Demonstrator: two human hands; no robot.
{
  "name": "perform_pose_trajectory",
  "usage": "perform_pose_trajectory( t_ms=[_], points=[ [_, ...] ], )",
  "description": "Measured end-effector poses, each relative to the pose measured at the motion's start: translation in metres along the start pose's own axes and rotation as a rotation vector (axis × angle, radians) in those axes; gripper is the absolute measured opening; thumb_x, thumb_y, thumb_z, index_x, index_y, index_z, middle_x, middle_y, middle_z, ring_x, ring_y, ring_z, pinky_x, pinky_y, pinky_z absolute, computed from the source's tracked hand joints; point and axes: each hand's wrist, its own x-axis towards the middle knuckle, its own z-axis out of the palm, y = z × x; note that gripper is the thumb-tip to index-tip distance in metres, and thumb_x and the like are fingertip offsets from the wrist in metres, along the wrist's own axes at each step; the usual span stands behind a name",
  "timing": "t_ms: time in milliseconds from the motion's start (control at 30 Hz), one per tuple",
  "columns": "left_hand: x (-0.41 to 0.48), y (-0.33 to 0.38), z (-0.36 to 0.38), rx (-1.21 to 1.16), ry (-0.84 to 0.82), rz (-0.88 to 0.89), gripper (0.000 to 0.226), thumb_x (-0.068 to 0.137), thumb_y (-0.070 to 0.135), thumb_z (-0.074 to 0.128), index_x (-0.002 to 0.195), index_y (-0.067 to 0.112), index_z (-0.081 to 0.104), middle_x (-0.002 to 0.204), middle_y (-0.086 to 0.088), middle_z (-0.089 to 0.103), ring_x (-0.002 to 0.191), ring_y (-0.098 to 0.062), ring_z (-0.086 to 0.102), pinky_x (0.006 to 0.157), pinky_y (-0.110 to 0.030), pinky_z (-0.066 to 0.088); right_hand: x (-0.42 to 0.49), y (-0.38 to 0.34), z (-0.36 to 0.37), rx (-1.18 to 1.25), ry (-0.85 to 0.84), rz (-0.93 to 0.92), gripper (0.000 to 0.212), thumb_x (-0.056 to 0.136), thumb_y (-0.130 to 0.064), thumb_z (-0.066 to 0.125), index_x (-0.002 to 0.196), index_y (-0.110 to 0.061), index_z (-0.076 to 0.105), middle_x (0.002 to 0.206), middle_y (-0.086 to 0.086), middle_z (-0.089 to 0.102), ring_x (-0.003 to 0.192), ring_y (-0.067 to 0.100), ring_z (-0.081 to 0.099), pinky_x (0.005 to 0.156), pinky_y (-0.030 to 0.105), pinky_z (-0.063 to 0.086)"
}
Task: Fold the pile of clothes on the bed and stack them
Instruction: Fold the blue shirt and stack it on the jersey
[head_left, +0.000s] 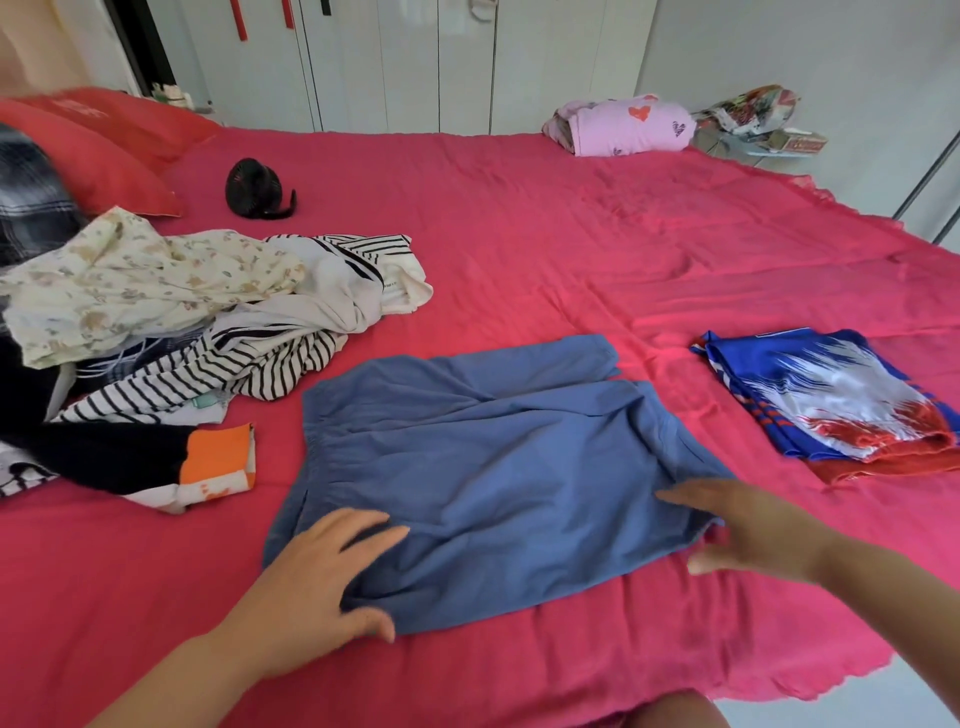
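A pair of blue shorts (493, 467) lies spread flat on the pink bed (571, 234) in front of me. My left hand (317, 577) rests with straight fingers on the near left corner of the shorts. My right hand (748, 530) lies flat at their near right edge, fingers straight. To the right sits a folded blue, white and red garment (841, 400). The unfolded pile (171, 322) is at the left: a cream floral piece, striped tops, a black garment with an orange cuff.
A small black fan (257, 189) sits on the bed beyond the pile. Red pillows (104, 150) lie at the far left. A folded pink heart-print garment (628, 127) rests at the far edge. White wardrobe doors (415, 62) stand behind the bed.
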Motion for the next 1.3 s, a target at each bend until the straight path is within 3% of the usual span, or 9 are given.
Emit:
perform_pose_trajectory(
  t_ms=[167, 200, 267, 333, 467, 600, 867, 1000, 1300],
  points=[
    [-0.018, 0.003, -0.002, 0.284, 0.073, 0.100, 0.049, 0.062, 0.053, 0.079, 0.103, 0.027, 0.072, 0.113, 0.002, 0.067, 0.099, -0.017, 0.067, 0.073, -0.030, 0.055, -0.007, 0.010, 0.021, -0.109, 0.262, 0.009, 0.036, 0.084, -0.014, 0.065, 0.118, -0.024, 0.065, 0.127, -0.005, 0.060, 0.120, 0.015, 0.055, 0.101, 0.023, 0.037],
    [-0.018, 0.005, -0.002, 0.309, 0.126, 0.134, 0.029, 0.078, 0.049, 0.067, 0.095, 0.026, 0.075, 0.107, 0.001, 0.070, 0.093, -0.018, 0.069, 0.068, -0.030, 0.056, -0.008, 0.009, 0.021, -0.076, 0.318, 0.064, 0.030, 0.085, -0.010, 0.063, 0.112, -0.020, 0.069, 0.121, 0.000, 0.065, 0.114, 0.020, 0.060, 0.098, 0.028, 0.042],
    [-0.020, 0.011, -0.009, 0.295, 0.137, 0.092, 0.060, 0.098, 0.047, 0.023, 0.086, 0.023, 0.077, 0.102, -0.001, 0.071, 0.090, -0.018, 0.070, 0.067, -0.028, 0.056, -0.013, 0.004, 0.017, -0.084, 0.343, 0.178, 0.026, 0.087, -0.010, 0.058, 0.109, -0.016, 0.069, 0.115, 0.005, 0.068, 0.108, 0.024, 0.062, 0.092, 0.033, 0.045],
    [-0.022, 0.015, -0.015, 0.152, 0.192, 0.061, 0.063, 0.095, 0.050, 0.023, 0.089, 0.016, 0.076, 0.105, -0.002, 0.070, 0.095, -0.015, 0.067, 0.078, -0.021, 0.050, -0.017, 0.002, 0.009, -0.041, 0.410, 0.197, 0.023, 0.086, -0.004, 0.057, 0.105, -0.010, 0.069, 0.106, 0.012, 0.070, 0.099, 0.030, 0.065, 0.084, 0.036, 0.046],
    [-0.026, 0.010, -0.038, -0.121, 0.230, -0.021, 0.021, 0.092, 0.026, 0.050, 0.102, 0.023, 0.068, 0.103, 0.016, 0.060, 0.102, 0.006, 0.046, 0.088, -0.003, 0.030, -0.032, 0.004, -0.018, 0.096, 0.488, 0.159, 0.025, 0.084, 0.001, 0.060, 0.073, -0.022, 0.057, 0.068, 0.002, 0.062, 0.069, 0.018, 0.064, 0.061, 0.025, 0.041],
    [-0.032, 0.007, -0.064, -0.159, 0.067, -0.050, 0.015, 0.093, 0.015, 0.053, 0.090, 0.025, 0.064, 0.077, 0.016, 0.063, 0.084, 0.004, 0.053, 0.071, -0.016, 0.039, -0.049, 0.013, -0.037, 0.173, 0.447, 0.100, 0.038, 0.086, 0.008, 0.051, 0.067, -0.024, 0.054, 0.055, -0.004, 0.056, 0.055, -0.005, 0.054, 0.055, 0.007, 0.039],
    [-0.022, 0.009, -0.110, -0.058, -0.216, -0.087, 0.021, 0.095, 0.022, 0.051, 0.075, 0.017, 0.057, 0.070, 0.016, 0.060, 0.070, 0.005, 0.050, 0.068, -0.014, 0.037, -0.035, 0.028, -0.082, -0.045, 0.183, 0.047, 0.041, 0.089, -0.003, 0.054, 0.069, -0.039, 0.055, 0.065, -0.022, 0.059, 0.075, 0.001, 0.054, 0.076, 0.018, 0.039],
    [0.015, -0.002, -0.127, -0.148, 0.058, -0.179, 0.016, 0.093, 0.017, 0.054, 0.099, 0.014, 0.068, 0.093, 0.011, 0.067, 0.092, -0.007, 0.059, 0.082, -0.017, 0.039, 0.009, 0.013, -0.119, -0.144, 0.368, 0.106, 0.020, 0.093, -0.010, 0.050, 0.090, -0.018, 0.068, 0.084, -0.004, 0.064, 0.078, 0.014, 0.054, 0.070, 0.023, 0.032],
    [0.124, -0.065, -0.132, -0.113, 0.212, -0.411, 0.030, 0.094, 0.024, 0.052, 0.085, -0.002, 0.063, 0.088, -0.012, 0.066, 0.088, -0.027, 0.057, 0.067, -0.026, 0.033, 0.157, -0.017, -0.160, -0.111, 0.515, 0.259, 0.031, 0.091, -0.006, 0.045, 0.113, -0.012, 0.065, 0.121, 0.012, 0.063, 0.112, 0.031, 0.055, 0.091, 0.033, 0.041]
  ],
)
